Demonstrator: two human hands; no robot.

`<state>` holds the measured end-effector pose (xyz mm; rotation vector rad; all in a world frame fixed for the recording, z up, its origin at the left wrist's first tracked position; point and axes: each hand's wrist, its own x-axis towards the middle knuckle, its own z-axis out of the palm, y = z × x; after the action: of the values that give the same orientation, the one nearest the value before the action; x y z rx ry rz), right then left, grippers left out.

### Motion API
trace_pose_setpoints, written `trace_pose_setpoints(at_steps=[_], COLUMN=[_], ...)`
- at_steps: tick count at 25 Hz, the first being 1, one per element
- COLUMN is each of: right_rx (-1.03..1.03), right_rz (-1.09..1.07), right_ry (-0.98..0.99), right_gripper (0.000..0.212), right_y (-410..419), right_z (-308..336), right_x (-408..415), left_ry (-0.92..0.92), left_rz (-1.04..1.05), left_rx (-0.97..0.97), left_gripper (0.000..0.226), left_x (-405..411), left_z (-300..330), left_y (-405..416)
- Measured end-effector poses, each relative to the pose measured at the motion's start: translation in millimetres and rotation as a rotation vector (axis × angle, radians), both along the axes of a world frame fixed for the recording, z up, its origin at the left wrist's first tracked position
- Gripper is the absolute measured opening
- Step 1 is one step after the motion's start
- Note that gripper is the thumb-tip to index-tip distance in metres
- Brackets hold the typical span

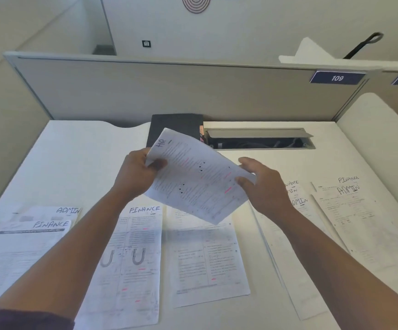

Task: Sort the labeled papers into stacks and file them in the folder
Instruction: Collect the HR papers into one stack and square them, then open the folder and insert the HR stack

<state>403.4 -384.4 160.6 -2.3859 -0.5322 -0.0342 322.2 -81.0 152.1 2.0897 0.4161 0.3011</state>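
Two hands are up over the bench (86,151), and between them I hold a sheet marked HR (198,177) in the air, tilted, its labeled corner pointing away from me toward the dark folder (176,126). My left hand (137,173) grips the sheet's left edge, thumb on top and fingers curled beneath. My right hand (262,184) pinches the sheet's right edge, with the index finger raised just above the paper.

The folder lies closed at the back of the bench, against the partition (145,91), just beside the open cable tray (260,139).

Below the held sheet, papers lie flat in a row. At far left, a sheet labeled FINANCE (38,228) overlaps one labeled ADMIN (68,210). Under my left forearm lies another FINANCE sheet (141,246) with U-shaped drawings and pink highlights. Next to it, in the middle, rests a printed sheet (207,260) whose label is hidden by the paper I hold. On the right, partly under my right forearm, a fanned pile (298,201) shows ADMIN headings, and farthest right a page (350,206) shows FINANCE and ADMIN written near its top.

A blue plate reading 109 (337,78) is fixed to the partition.
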Motion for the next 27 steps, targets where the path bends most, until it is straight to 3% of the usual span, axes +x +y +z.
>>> trace_pose_setpoints(at_steps=[3,7,9,10,12,14,16,19,20,23,27], right_rx=[-0.045,-0.09,-0.005,0.095,0.311,0.473,0.572,0.681,0.696,0.702,0.679], right_rz=[0.102,0.122,0.109,0.072,-0.04,-0.116,-0.133,-0.144,-0.148,-0.151,-0.111], right_ry=[0.168,0.204,0.281,0.347,0.479,0.592,0.674,0.782,0.805,0.847,0.917], right_gripper=[0.021,0.02,0.023,0.025,0.024,0.02,0.017,0.016,0.017,0.019,0.021], right_y=[3,-10,-23,-31,-44,-54,-57,-50,-46,-31,-9], right_z=[2,-1,-6,-9,-16,-24,-31,-40,-43,-52,-67], right_x=[1,12,19,23,31,42,49,59,62,75,94], left_ry=[0.02,0.058,0.045,0.027,0.001,0.011,0.108,0.2,0.204,0.186,0.172], left_rz=[-0.105,-0.171,-0.153,-0.114,0.009,0.108,0.128,0.028,0.0,0.004,0.114], left_rx=[0.077,0.161,0.17,0.194,0.207,0.044,-0.194,-0.566,-0.614,-0.739,-0.636], left_gripper=[0.025,0.028,0.019,0.031,0.083,0.106,0.097,0.035,0.026,0.023,0.021], left_x=[10,25,31,32,28,26,21,25,28,40,66], left_z=[17,32,28,23,11,0,-14,-32,-36,-46,-67], left_y=[-12,-29,-42,-51,-71,-90,-101,-99,-98,-97,-84])
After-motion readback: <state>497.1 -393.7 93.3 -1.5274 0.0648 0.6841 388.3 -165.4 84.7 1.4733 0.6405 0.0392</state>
